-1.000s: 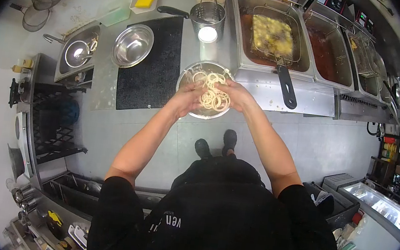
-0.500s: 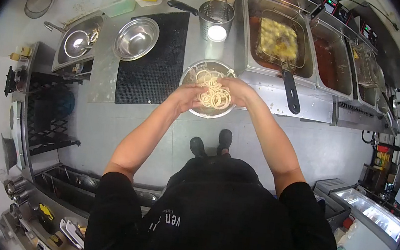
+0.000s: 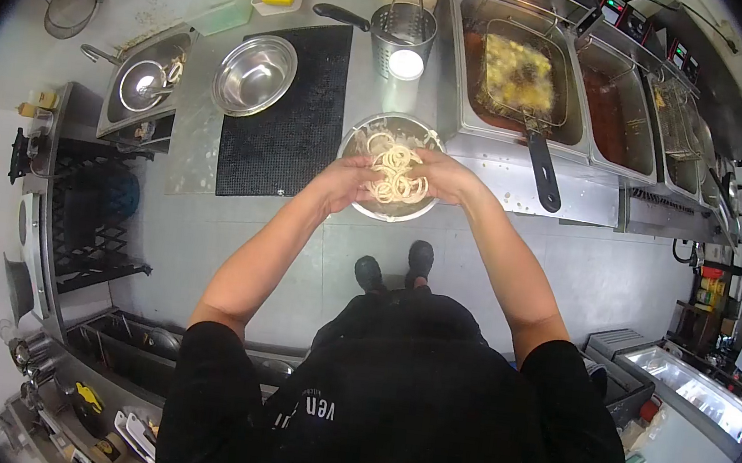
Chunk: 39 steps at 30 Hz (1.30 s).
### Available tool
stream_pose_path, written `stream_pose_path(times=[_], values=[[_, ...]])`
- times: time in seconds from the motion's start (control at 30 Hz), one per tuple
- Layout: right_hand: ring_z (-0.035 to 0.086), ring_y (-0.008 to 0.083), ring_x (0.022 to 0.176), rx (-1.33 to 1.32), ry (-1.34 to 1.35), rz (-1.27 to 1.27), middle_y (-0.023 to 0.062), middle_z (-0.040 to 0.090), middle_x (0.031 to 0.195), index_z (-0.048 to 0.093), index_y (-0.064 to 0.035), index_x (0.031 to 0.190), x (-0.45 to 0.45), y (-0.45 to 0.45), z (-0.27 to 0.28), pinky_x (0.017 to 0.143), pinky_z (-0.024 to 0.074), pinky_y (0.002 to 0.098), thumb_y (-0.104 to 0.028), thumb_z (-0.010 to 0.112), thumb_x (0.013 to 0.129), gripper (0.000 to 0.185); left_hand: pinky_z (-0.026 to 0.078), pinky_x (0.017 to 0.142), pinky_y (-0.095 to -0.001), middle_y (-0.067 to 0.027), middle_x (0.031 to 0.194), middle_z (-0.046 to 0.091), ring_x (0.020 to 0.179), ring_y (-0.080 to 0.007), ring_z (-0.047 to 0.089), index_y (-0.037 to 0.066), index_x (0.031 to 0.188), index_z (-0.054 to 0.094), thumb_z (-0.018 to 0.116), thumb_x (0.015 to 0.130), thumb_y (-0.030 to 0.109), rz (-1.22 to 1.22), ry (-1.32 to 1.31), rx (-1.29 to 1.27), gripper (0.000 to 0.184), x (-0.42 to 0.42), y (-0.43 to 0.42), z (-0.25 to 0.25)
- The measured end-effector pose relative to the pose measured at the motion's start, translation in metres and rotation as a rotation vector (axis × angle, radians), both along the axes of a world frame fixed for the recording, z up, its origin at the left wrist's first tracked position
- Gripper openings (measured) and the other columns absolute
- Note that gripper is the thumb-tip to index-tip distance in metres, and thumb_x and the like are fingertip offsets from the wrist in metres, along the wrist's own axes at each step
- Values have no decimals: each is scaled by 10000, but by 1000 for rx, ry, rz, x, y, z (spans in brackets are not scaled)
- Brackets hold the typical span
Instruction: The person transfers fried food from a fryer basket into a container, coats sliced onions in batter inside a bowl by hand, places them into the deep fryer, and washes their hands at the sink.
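A heap of pale, flour-dusted rings is gathered between my two hands over a metal bowl. Whether they are onion or squid rings I cannot tell. My left hand cups the heap from the left, fingers curled in among the rings. On the other side my right hand closes round the heap, its fingertips partly hidden by rings. White flour coats the inside of the bowl, which stands at the counter's front edge. Just behind it is a white-topped container.
To the right, a fry basket with bubbling food sits in a fryer, its black handle jutting forward. A second oil vat adjoins it. On the left are an empty steel bowl, a black mat and a perforated pot.
The rings have shifted and tumbled between my hands, which stay over the bowl. The view has moved very slightly.
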State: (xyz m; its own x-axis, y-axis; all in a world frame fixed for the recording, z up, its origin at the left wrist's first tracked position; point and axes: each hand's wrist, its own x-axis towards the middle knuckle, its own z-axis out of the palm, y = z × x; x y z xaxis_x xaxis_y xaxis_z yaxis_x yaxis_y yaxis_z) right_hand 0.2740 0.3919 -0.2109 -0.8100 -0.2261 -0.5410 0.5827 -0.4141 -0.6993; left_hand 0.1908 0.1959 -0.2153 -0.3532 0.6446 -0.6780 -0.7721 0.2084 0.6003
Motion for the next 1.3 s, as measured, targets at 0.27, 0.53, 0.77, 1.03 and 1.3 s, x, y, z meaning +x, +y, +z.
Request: stream_pose_path(times=[0.27,0.53,0.77,1.03,1.3], values=[[593,215,989,16,-30,9,171,542,1142,411,75,1224,6,1,-1,832,518,311,-4,489,848,392,511,762,-256,-79,1046,608,929,-154,607,5,1140,517,660,806,77,-66,131,-66,370,11,0,23],[605,207,967,-76,74,-73,160,561,1125,447,72,1191,7,1,23,828,520,313,-45,514,880,339,518,713,-237,-42,989,627,847,-120,618,49,1093,556,626,839,76,-17,124,25,264,-2,-5,31],[613,169,916,101,12,-189,97,620,1019,541,31,1106,10,-4,44,801,508,308,-96,570,875,265,528,729,-250,-72,994,624,859,-142,617,8,1096,547,497,915,79,17,135,42,201,-4,-6,43],[636,181,845,108,76,-270,115,639,940,575,50,1008,20,8,77,731,532,322,-79,616,834,220,498,727,-250,-82,1008,631,867,-138,612,-5,1075,562,524,901,94,-22,348,-11,203,5,5,98],[614,226,956,43,219,-376,167,598,1056,485,120,1110,53,117,150,854,512,332,-66,579,856,328,523,688,-240,-108,998,627,837,-159,628,-50,1094,541,527,889,60,-151,472,58,232,9,138,162]])
